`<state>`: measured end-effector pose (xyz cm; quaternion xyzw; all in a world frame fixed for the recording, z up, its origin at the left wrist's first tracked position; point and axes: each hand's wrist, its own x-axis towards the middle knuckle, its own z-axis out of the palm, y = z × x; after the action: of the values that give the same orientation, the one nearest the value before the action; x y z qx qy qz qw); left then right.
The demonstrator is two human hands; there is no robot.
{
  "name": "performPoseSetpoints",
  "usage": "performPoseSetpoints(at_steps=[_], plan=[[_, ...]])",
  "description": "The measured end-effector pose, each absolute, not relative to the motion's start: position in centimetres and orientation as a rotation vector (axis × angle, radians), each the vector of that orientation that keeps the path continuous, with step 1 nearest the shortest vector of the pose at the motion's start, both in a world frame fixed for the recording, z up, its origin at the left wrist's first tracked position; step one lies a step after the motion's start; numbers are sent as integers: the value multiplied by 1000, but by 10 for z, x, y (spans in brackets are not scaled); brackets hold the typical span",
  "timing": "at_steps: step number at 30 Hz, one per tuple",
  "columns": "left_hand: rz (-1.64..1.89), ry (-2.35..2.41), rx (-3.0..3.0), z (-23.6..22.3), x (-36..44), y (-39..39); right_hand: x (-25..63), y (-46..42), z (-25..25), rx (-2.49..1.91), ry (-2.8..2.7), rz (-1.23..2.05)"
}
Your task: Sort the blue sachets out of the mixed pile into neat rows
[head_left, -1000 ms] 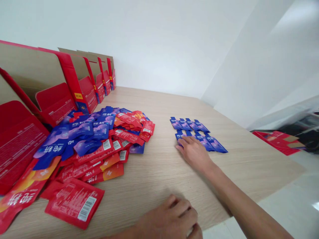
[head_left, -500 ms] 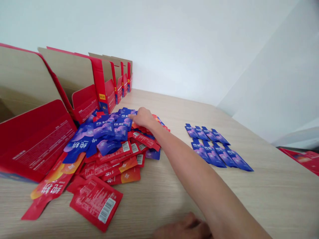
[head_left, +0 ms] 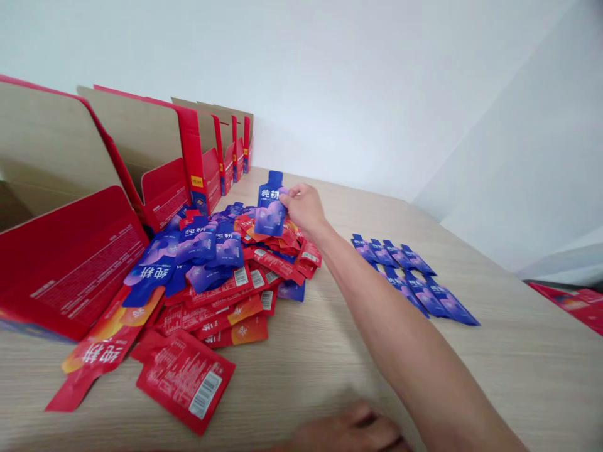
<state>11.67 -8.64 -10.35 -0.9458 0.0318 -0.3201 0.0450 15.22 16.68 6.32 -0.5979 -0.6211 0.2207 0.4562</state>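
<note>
Your right hand (head_left: 304, 207) has just lifted a blue foil sachet (head_left: 270, 207) clear of the mixed red-and-blue sachet pile (head_left: 221, 270) beneath its pinching grip, while your left hand (head_left: 351, 430) rests on the counter (head_left: 518, 376), fingers unclear.

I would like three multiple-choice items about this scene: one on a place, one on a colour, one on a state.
1. Where do the sorted blue sachets lie?
A. right of the mixed pile
B. inside a carton
C. on the floor

2. What colour is the sachet in the right hand?
A. green
B. blue-purple
C. yellow

3. How is the left hand?
A. holding a carton
B. resting on the table edge, holding nothing
C. lifted above the pile

Answers:
1 A, they lie in rows on the table right of the mixed pile.
2 B, it is blue with a purple picture.
3 B, it lies low at the near edge and nothing shows in it.
</note>
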Motion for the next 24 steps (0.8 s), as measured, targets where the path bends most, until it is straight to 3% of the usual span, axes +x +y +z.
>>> performPoseSetpoints(at_steps=[4,7,11,15,24], plan=[[-1118,5,-2794,-98,118,-90,224,100,60,-1369,-1678,957],[-1131,-45,-2759,-91,118,-93,252,49,31,-1475,-1795,1072],[-1076,-30,-2810,-81,117,-95,252,-3,4,-1610,-1987,753],[-991,-48,-2848,-82,116,-96,247,-50,13,-1838,-2210,365],[-941,12,-2800,-75,108,-98,265,-89,18,-1723,-2324,476]])
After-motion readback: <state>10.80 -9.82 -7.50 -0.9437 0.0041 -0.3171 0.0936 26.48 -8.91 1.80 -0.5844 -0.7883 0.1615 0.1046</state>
